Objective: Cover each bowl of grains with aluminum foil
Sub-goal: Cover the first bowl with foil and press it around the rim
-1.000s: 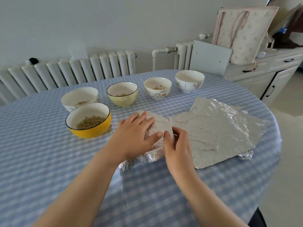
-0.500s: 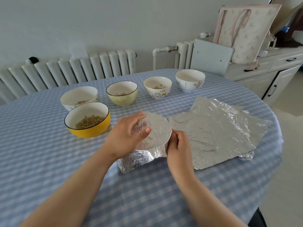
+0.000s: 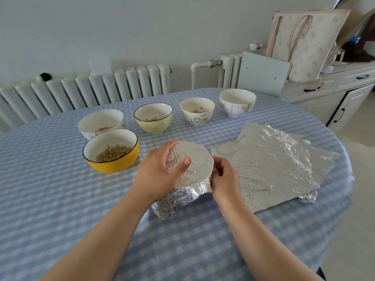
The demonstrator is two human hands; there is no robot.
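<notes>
A round table w/ a blue-and-white checked cloth is filling the view, white ribbed radiator standing behind it. Near centre, a foil-wrapped bowl is sitting w/ a smooth flat top and crinkled skirt. The left hand is cupping its 9 o'clock side, thumb pressing on top; the right hand is pinching the foil edge at 3 o'clock. A stack of wrinkled aluminium foil sheets is lying just right of it. At 10 o'clock a glossy yellow bowl of grains is waiting uncovered; four pale ceramic bowls are lining up behind.
</notes>
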